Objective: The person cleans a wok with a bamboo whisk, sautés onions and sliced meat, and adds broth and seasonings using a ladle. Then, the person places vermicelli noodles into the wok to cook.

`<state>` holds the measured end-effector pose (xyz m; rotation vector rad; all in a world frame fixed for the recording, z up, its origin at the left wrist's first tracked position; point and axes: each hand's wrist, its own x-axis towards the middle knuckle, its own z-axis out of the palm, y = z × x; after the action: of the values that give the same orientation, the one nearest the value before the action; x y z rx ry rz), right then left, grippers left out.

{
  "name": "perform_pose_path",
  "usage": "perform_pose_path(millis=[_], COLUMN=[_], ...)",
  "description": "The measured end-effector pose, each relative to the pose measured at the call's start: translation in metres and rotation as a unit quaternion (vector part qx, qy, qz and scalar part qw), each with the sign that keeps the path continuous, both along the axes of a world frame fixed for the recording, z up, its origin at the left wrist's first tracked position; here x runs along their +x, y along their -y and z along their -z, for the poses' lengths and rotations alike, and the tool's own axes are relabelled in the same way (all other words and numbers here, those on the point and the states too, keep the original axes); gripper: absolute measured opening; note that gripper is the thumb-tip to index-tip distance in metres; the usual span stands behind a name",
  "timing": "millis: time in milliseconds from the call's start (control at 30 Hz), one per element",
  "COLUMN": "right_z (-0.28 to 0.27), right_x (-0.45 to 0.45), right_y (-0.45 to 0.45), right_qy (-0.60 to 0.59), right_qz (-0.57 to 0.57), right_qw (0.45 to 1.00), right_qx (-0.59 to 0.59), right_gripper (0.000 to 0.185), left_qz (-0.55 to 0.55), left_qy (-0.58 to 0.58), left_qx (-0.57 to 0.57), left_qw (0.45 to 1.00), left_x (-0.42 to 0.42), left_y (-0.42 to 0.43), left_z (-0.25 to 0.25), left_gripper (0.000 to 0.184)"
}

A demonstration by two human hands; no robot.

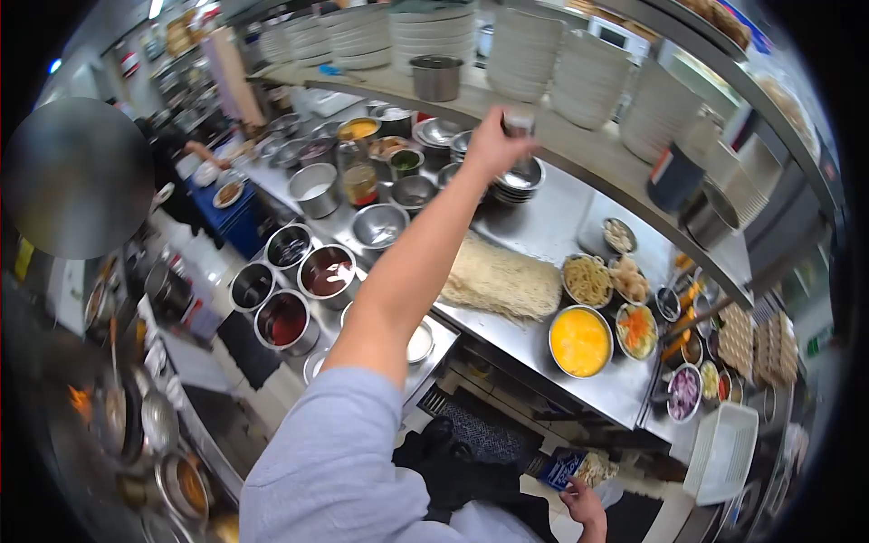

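- The left hand (491,154) reaches far across the counter (566,214), fingers and thumb wrapped around a small container (518,121), blurred, at the shelf's (587,152) near edge.
- The container is in hand, not yet set down; its contents are too blurred to tell.
- The right hand (587,507), near and low, has bent fingers at the edge of a blue-labelled bag (558,468); I cannot tell whether they pinch it.
- Preparation looks well along: yellow liquid (580,341) and shredded carrot (639,322) sit in bowls to the right.
- Seemingly left unportioned: the pale noodle heap (502,278), loose mid-counter.
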<state>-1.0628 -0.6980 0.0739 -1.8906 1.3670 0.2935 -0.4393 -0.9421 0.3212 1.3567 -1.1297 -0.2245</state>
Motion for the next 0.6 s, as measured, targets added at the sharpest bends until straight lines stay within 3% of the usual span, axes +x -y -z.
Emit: perform_pose_path(millis=[67, 100, 133, 167, 233, 267, 333, 467, 533, 600], right_z=[0.026, 0.014, 0.013, 0.012, -0.007, -0.012, -0.037, -0.058, -0.063, -0.077], right_x=[0.009, 0.037, 0.057, 0.079, 0.130, 0.155, 0.208, 0.306, 0.351, 0.389], right_y=[0.037, 0.055, 0.070, 0.083, 0.099, 0.103, 0.099, 0.058, 0.020, -0.029], right_qy=[0.036, 0.026, 0.022, 0.017, 0.099, 0.151, 0.210, 0.282, 0.318, 0.299], right_qz=[-0.037, -0.076, -0.114, -0.151, -0.250, -0.260, -0.321, -0.383, -0.348, -0.358], right_qw=[0.999, 0.997, 0.993, 0.988, 0.963, 0.952, 0.920, 0.863, 0.815, 0.792], right_qx=[-0.004, -0.004, 0.002, 0.007, 0.004, 0.050, 0.076, 0.170, 0.339, 0.394], right_gripper=[0.057, 0.057, 0.056, 0.056, 0.053, 0.051, 0.051, 0.044, 0.041, 0.039], left_qz=[0.088, 0.092, 0.091, 0.080, -0.042, -0.084, -0.137, -0.218, -0.256, -0.297], left_qy=[-0.080, -0.089, -0.100, -0.151, -0.141, -0.121, -0.189, -0.202, -0.199, -0.209], left_qx=[-0.031, 0.034, 0.058, 0.080, 0.144, 0.154, 0.080, -0.026, -0.055, -0.071], left_qw=[0.992, 0.991, 0.989, 0.982, 0.979, 0.977, 0.969, 0.954, 0.944, 0.929], left_x=[-0.027, -0.050, -0.051, -0.055, -0.061, -0.064, -0.068, -0.080, -0.087, -0.097], left_y=[-0.083, -0.144, -0.178, -0.216, -0.293, -0.330, -0.395, -0.498, -0.539, -0.574], left_z=[0.039, 0.035, 0.068, 0.095, 0.123, 0.125, 0.131, 0.091, 0.083, 0.082], left_gripper=[0.064, 0.063, 0.062, 0.060, 0.060, 0.060, 0.061, 0.060, 0.057, 0.059])
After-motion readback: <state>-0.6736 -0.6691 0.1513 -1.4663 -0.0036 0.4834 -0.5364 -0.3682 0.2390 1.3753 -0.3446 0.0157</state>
